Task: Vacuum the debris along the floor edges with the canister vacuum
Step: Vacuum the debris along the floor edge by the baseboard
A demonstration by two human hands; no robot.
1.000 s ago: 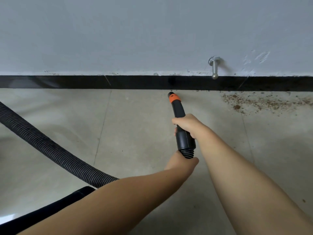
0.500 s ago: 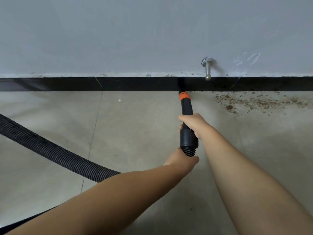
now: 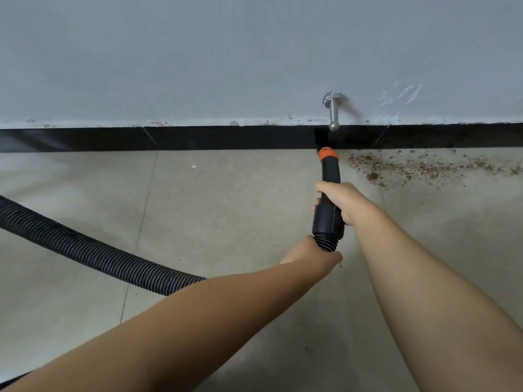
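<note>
While the right hand [image 3: 338, 202] wraps the smooth black nozzle [image 3: 329, 193], its orange tip at the far skirting, the left hand [image 3: 312, 251] apparently grips the ribbed hose [image 3: 93, 254]; grainy debris [image 3: 418, 165] lies right.

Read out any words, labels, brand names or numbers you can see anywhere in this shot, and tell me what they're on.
None can be read. The vacuum nozzle, its orange collar, the hose, the wall, the black baseboard and the metal door stop show no print.
</note>
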